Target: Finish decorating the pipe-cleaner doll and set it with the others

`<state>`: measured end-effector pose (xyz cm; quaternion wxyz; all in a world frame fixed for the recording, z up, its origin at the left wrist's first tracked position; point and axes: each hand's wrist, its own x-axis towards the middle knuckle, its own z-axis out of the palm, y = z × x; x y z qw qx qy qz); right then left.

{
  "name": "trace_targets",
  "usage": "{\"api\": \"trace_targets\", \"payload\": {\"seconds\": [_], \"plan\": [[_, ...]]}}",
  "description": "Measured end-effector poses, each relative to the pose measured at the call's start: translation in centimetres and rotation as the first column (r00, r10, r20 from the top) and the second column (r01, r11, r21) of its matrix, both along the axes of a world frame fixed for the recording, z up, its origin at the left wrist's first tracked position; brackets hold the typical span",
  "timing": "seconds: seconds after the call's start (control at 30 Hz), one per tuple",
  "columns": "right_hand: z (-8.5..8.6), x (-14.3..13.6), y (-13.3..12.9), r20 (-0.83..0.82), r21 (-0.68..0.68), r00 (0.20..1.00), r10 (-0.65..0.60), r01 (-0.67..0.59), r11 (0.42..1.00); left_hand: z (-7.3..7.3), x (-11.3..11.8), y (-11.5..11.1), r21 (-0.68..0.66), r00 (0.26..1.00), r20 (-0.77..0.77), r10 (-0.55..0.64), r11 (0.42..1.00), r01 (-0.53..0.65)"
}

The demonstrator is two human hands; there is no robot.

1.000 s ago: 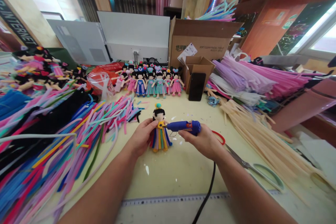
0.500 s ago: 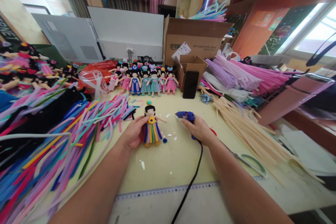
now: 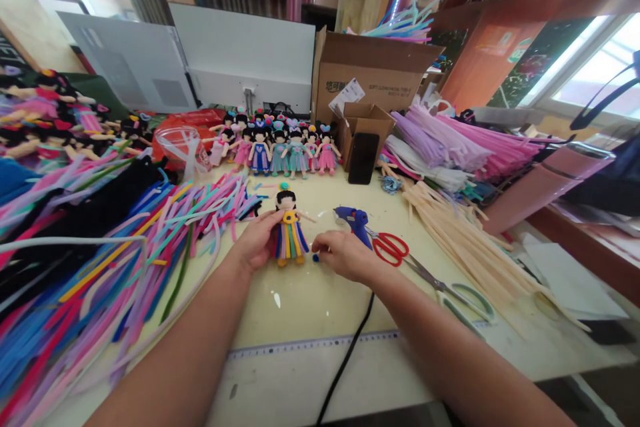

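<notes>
Doll [image 3: 289, 233] with a striped skirt sits in your left hand [image 3: 261, 240], over the middle of the table [image 3: 310, 317], its head away from you; thumb and fingers are clamped on one side of its upper body, beside the yellow piece on its chest, and a pale arm sticks out free on the other side. Your right hand [image 3: 345, 255] is low over the tabletop near the skirt, fingers curled, their tips right by a small blue piece [image 3: 315, 258] (whether they pinch it or only hover beside it, I cannot tell). The glue gun [image 3: 354, 219] lies just beyond that hand, its nozzle pointing left, and the scissors [image 3: 429, 275] rest farther right. The step in hand looks to be taking up that blue piece. As I judge it, the next move calls for a light fingertip pinch, since the piece is tiny against your fingers, with your left hand steady and the doll's front open to you. Mind the nozzle, which may be hot.
</notes>
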<state>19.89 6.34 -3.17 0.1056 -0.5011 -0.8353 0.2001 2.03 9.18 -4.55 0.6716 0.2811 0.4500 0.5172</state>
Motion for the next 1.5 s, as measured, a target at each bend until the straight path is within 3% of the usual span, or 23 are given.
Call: {"api": "trace_targets", "payload": {"seconds": [0.2, 0.47, 0.53, 0.6, 0.63, 0.7, 0.8, 0.93, 1.13, 1.5], "plan": [[-1.1, 0.1, 0.6, 0.099, -0.012, 0.994, 0.047, -0.046, 0.999, 0.1, 0.0, -0.1, 0.002, 1.000, -0.005, 0.003, 1.000, -0.003], [-2.4, 0.5, 0.8, -0.250, -0.108, 0.959, -0.134, 0.110, 0.988, 0.2, 0.0, -0.2, -0.001, 1.000, -0.011, 0.017, 1.000, -0.017], [-2.1, 0.6, 0.8, -0.455, -0.310, 0.860, -0.231, 0.090, 0.946, 0.3, 0.0, -0.2, -0.003, 1.000, -0.015, 0.014, 1.000, -0.014], [-1.7, 0.8, 0.6, -0.670, -0.517, 0.651, -0.357, -0.065, 0.854, 0.3, 0.0, -0.2, 0.001, 1.000, -0.016, 0.003, 1.000, -0.003], [-1.5, 0.9, 0.6, -0.736, -0.570, 0.539, -0.410, -0.165, 0.805, 0.4, 0.0, -0.2, 0.002, 1.000, -0.019, -0.001, 1.000, 0.001], [-1.2, 1.0, 0.4, -0.792, -0.594, 0.389, -0.470, -0.313, 0.741, 0.5, 0.2, -0.3, -0.002, 0.999, -0.033, -0.003, 1.000, 0.003], [-1.0, 1.1, 0.2, -0.800, -0.598, 0.276, -0.532, -0.432, 0.675, 0.6, 0.3, -0.4, -0.016, 0.999, -0.054, -0.004, 1.000, 0.004], [-0.9, 1.2, 0.3, -0.792, -0.584, 0.187, -0.581, -0.512, 0.630, 0.5, 0.4, -0.4, -0.025, 0.999, -0.052, -0.013, 1.000, 0.011], [-0.6, 1.5, 0.4, -0.789, -0.551, 0.127, -0.601, -0.581, 0.600, 0.2, 0.3, -0.5, -0.015, 0.996, -0.030, -0.087, 0.996, 0.087], [-0.7, 1.6, 0.3, -0.773, -0.569, 0.150, -0.616, -0.594, 0.569, 0.4, 0.4, -0.7, -0.002, 0.991, -0.031, -0.130, 0.992, 0.130]]}}
